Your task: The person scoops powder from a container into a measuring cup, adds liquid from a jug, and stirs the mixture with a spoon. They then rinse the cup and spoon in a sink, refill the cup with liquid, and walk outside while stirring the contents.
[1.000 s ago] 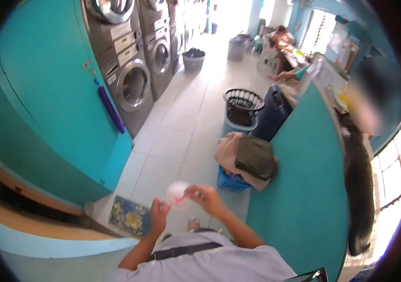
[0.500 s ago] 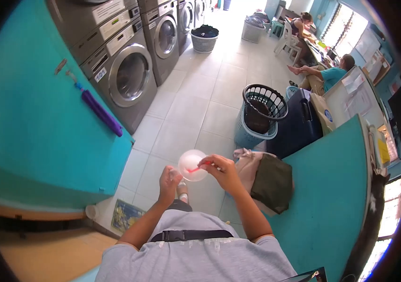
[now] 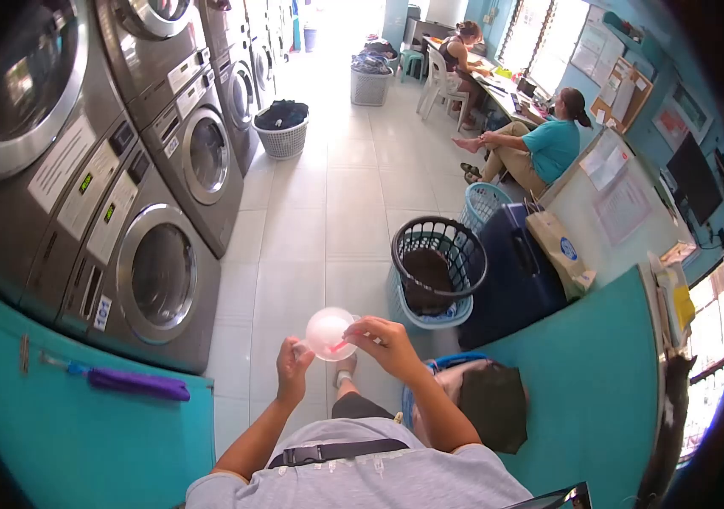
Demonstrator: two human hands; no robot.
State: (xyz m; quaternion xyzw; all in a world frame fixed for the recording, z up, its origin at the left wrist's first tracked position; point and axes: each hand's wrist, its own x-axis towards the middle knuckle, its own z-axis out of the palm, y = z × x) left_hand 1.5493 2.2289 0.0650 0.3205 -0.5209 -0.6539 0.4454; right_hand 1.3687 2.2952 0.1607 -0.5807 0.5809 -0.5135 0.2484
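A translucent white plastic cup (image 3: 326,327) is held out in front of my body, over the floor. My left hand (image 3: 294,365) is closed on the cup's side, where a handle seems to stick out. My right hand (image 3: 386,346) pinches a thin red stick (image 3: 338,347), perhaps a spoon, whose lower end dips inside the cup. What the cup contains is too pale and small to make out.
Stacked washing machines (image 3: 158,271) line the left. A black-rimmed laundry basket (image 3: 438,263), a dark suitcase (image 3: 519,267) and a bag (image 3: 493,407) stand at right. Further off are a grey basket (image 3: 281,140) and two seated people (image 3: 553,140). A teal counter (image 3: 583,399) is beside me.
My view has lifted and turned, bringing more washing machines and the far room into sight. Both hands still hold the cup and red stick in front of me.
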